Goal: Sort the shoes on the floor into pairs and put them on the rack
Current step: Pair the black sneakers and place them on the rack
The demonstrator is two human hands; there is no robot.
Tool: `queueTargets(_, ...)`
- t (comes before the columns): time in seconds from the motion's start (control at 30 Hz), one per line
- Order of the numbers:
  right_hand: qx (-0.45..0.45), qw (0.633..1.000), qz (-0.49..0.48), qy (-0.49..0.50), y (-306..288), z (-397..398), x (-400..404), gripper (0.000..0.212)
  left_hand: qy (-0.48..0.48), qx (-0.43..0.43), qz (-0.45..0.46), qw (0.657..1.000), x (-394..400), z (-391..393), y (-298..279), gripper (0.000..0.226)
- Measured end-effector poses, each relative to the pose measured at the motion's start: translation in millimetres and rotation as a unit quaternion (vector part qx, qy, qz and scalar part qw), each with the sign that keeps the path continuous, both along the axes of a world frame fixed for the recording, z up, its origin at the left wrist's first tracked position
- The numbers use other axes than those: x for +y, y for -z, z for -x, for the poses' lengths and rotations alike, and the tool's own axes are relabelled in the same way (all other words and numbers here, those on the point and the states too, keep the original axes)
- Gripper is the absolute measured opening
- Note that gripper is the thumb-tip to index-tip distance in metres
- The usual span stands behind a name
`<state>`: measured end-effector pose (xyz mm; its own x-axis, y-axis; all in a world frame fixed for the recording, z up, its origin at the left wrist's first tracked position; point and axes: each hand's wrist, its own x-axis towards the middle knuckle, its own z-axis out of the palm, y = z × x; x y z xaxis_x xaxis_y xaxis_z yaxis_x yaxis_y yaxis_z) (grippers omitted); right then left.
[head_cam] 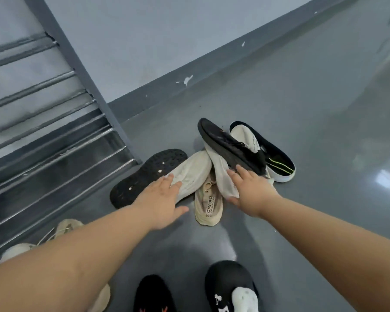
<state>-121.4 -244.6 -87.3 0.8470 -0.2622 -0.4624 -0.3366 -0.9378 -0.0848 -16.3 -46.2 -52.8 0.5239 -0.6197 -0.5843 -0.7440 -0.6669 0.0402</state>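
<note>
A heap of shoes lies on the grey floor ahead of me. My left hand [161, 202] rests with spread fingers on a white shoe [193, 171] that lies on its side beside a black studded sole [144, 176]. My right hand [249, 190] reaches onto a second white shoe [218, 170], thumb under its edge, fingertips touching a black shoe [230, 146] lying on top. Between them sits a beige shoe [208, 204] with lettering on its insole. A white and black shoe [271, 154] with green stripes lies behind. The metal rack [43, 131] stands at the left.
Beige shoes [65, 228] lie near the rack's foot under my left forearm. Black footwear [230, 287] shows at the bottom edge. A wall with a dark skirting [189, 70] runs behind the heap. Bare grey floor stretches to the right.
</note>
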Motion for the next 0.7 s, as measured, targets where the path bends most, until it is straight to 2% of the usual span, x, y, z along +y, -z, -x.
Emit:
queueTargets(0.17,-0.027,0.994,0.042,0.1,17,4,-50,0.075,0.02,0.007,0.049,0.999,-58,-16,13,0.074)
queueTargets(0.33,-0.043,0.979,0.008,0.197,29,6,-78,0.074,0.068,0.008,0.105,0.992,-108,-20,33,0.069)
queueTargets(0.43,-0.07,0.962,-0.049,0.259,38,2,-86,0.073,0.057,0.024,0.134,0.989,-127,-18,43,0.065)
queueTargets(0.57,-0.122,0.904,-0.187,0.366,47,-2,-93,0.068,0.004,0.088,0.152,0.985,-140,-5,53,0.062)
queueTargets(0.7,-0.15,0.875,-0.232,0.396,52,-12,-94,0.054,-0.041,0.107,0.167,0.979,-144,7,61,0.065)
